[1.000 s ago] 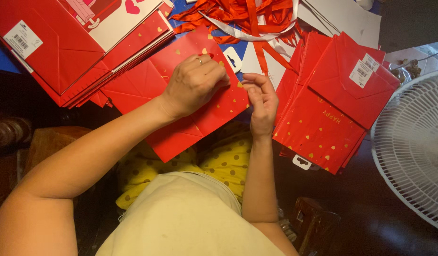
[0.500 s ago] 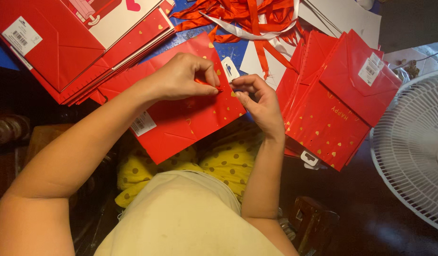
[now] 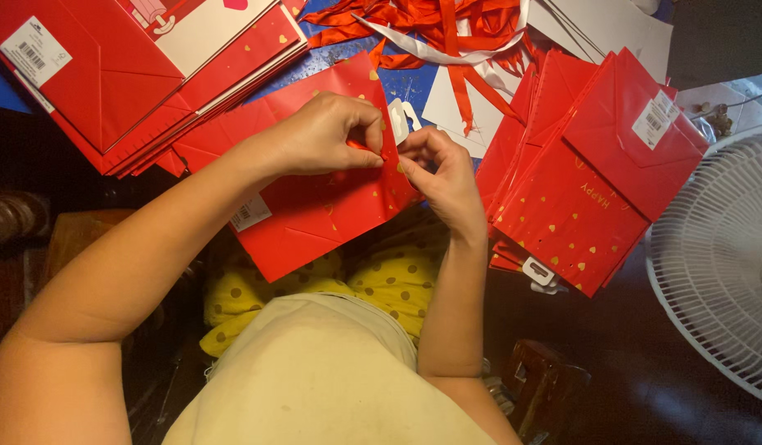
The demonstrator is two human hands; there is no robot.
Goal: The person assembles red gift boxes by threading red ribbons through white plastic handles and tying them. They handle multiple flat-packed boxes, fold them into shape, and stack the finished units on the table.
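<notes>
Both hands have closed in since a second ago: left hand (image 3: 327,136) and right hand (image 3: 438,169) now pinch the red gift bag's (image 3: 315,214) top edge, grips clamped by the white hang tab (image 3: 400,115).

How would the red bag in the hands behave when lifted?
The bag is folded flat paper, so probably light and bendy at the unsupported end. Both hands, left and right, pinch its edge; it likely creases or tears if pulled hard.

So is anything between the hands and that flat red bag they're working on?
Nothing visible. The left hand and right hand both pinch the top edge of the red bag directly, beside its white hang tab.
</notes>
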